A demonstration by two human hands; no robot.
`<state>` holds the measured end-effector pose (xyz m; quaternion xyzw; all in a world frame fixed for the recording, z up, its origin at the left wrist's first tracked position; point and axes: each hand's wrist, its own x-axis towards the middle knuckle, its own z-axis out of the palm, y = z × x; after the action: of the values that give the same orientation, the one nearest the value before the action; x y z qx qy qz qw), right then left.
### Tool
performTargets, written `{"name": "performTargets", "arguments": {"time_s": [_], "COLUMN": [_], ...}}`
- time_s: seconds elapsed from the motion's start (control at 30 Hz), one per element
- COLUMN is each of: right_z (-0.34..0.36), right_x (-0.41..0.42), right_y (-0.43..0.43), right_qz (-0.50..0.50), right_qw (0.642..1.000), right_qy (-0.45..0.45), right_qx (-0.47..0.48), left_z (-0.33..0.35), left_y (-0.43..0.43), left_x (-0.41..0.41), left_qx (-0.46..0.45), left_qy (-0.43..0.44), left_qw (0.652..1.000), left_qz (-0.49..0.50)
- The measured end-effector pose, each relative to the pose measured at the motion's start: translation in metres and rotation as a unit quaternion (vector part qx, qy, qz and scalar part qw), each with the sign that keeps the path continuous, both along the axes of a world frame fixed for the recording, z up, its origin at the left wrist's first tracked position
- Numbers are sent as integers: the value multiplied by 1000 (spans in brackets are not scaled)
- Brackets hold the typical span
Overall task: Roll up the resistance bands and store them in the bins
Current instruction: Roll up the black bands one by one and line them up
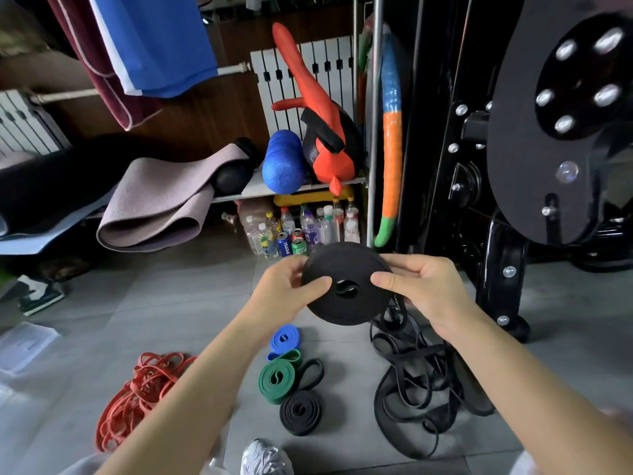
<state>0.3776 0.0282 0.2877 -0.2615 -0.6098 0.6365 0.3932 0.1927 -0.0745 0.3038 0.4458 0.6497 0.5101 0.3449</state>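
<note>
A black roll [346, 269] of resistance band is held up between both hands, above the floor [191, 303]. The left hand [286, 286] is pinched on the roll's left side, with its thumb pressed flat on the near face beside the centre hole and its fingers hidden behind the rim. The right hand [423, 286] is clamped on the right side, thumb laid on the near face, fingers curled over the far rim. A loose tail is seen dropping from the roll's lower right edge, under the right hand, into a heap of loose black bands [411, 382] on the floor below that hand.

Below the left hand and the roll, three finished rolls are laid on the floor in a line: a blue roll [285, 338] nearest the hands, a green roll [278, 379] just beyond it toward the person, and a small black roll [300, 411] last. The green roll is touched by both neighbours. A tangle of red bands [137, 389] is piled well to the left of the left forearm. A clear plastic container [24, 347] is seen far left of the left hand, blurred; its contents cannot be told. A white shoe [265, 457] is visible at the bottom edge, between the forearms.
</note>
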Motion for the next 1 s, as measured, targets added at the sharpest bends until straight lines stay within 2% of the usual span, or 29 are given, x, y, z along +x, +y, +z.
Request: {"name": "performTargets", "arguments": {"time_s": [0.03, 0.1, 0.17, 0.2, 0.27, 0.33, 0.47, 0.6, 0.73, 0.87, 1.0], "right_z": [0, 1, 2, 2, 0, -1, -7, -20, -29, -27, -36], "right_x": [0, -1, -1, -1, -2, -3, -4, -2, -12, -36, -64], "right_y": [1, 1, -2, -3, -4, -4, -8, -14, -26, -21, -7], "right_qz": [2, 18, 36, 35, -2, -45, -74, -165, -138, -182, -199], "right_qw": [1000, 998, 997, 996, 991, 981, 973, 910, 935, 906, 916], "right_qy": [-17, -46, -54, -62, -113, -163, -157, -225, -218, -292, -276], "right_qx": [16, 46, 50, 52, 78, 95, 150, 307, 245, 248, 214], "left_z": [5, 13, 16, 16, 16, 13, 4, -6, -18, -23, -40], "left_y": [1, 4, 6, 6, 7, 6, 0, 0, 5, 12, 20], "left_x": [-6, -10, -7, -6, -6, -8, -12, -14, -11, -11, -21], "left_qx": [3, 18, 18, 14, 13, 17, 21, 39, 40, 48, 67], "left_qy": [119, 330, 460, 481, 463, 406, 302, 149, 49, 33, -10], "left_qw": [993, 940, 875, 861, 873, 904, 950, 988, 998, 997, 992], "left_qz": [-10, -80, -151, -163, -156, -131, -72, -13, 8, 45, 105]}}
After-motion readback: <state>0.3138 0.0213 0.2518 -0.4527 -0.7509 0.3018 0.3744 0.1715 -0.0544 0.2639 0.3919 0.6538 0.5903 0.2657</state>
